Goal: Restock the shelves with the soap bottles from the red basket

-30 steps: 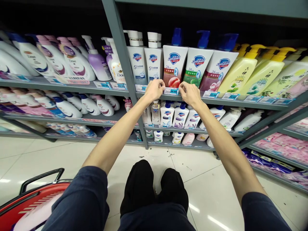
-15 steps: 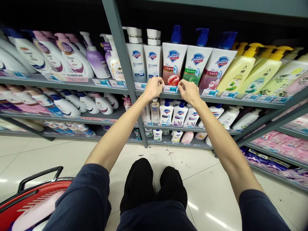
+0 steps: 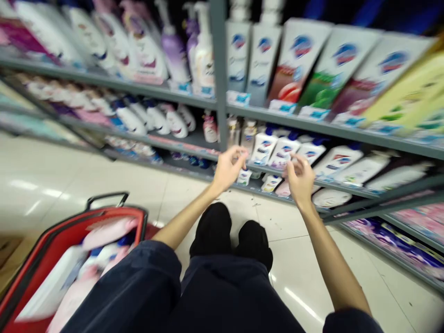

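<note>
Head view: empty left hand [image 3: 229, 169] and right hand [image 3: 300, 181] curled, gap between, below a grey shelf edge [image 3: 312, 121].

Open space lay between the left hand [image 3: 229, 169] and right hand [image 3: 300, 180], with the grey shelf upright [image 3: 220, 78] and white pump bottles [image 3: 281, 150] just beyond them.

A shop's toiletries aisle.
Grey metal shelving [image 3: 218, 60] holds plastic pump bottles [image 3: 173, 53] above price tags [image 3: 282, 107], with a red shopping basket [image 3: 114, 213] beside it.
</note>
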Demonstrator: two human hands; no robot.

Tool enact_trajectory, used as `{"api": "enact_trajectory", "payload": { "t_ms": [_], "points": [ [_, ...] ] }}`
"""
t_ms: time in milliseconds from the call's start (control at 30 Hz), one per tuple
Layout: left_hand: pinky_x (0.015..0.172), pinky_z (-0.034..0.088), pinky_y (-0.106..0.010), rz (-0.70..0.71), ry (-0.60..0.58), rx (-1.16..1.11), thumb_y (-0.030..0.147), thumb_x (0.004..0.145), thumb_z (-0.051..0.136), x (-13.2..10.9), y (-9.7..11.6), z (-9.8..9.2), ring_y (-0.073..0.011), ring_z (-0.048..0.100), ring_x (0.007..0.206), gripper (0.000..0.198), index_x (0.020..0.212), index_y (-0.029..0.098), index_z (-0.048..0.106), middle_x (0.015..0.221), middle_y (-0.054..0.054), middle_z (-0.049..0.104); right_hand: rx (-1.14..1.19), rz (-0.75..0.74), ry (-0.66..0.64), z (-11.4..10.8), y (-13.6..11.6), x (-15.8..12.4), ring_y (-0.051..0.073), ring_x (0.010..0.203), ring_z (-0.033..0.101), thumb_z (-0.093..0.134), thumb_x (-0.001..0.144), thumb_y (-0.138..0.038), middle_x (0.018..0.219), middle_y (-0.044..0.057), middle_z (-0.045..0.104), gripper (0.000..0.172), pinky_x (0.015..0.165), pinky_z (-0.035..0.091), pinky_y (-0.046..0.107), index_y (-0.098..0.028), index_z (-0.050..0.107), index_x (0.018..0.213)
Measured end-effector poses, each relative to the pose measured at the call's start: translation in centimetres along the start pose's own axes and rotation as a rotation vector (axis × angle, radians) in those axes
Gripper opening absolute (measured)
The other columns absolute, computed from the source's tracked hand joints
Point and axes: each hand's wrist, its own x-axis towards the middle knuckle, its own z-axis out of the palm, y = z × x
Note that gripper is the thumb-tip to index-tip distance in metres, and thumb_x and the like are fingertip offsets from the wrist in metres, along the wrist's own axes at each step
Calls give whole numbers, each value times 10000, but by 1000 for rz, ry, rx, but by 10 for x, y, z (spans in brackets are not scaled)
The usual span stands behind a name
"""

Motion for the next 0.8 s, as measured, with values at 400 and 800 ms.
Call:
{"api": "enact_trajectory", "payload": {
  "t_ms": [400, 800],
  "points": [
    [972, 592, -411, -949, 787, 977, 394, 969, 592, -430, -69, -344, -282, 755, 974, 368, 1148, 109, 740, 1078, -158, 806, -27, 949, -325, 16, 133, -352, 207, 748, 760, 774, 812, -736, 994, 100, 813, 831, 614, 613, 291, -128, 677, 1370],
    [1361, 311, -511, -775, -113, 1143, 228, 697, 780, -322, -178, -426, -404, 432, 1602, 945, 1553, -23, 467, 1678, -314, 491, -117, 779, -630, 54, 132, -363, 254, 783, 786, 653, 838, -845, 951, 113, 824, 895, 703, 637, 373, -112, 696, 1350]
  ]
}}
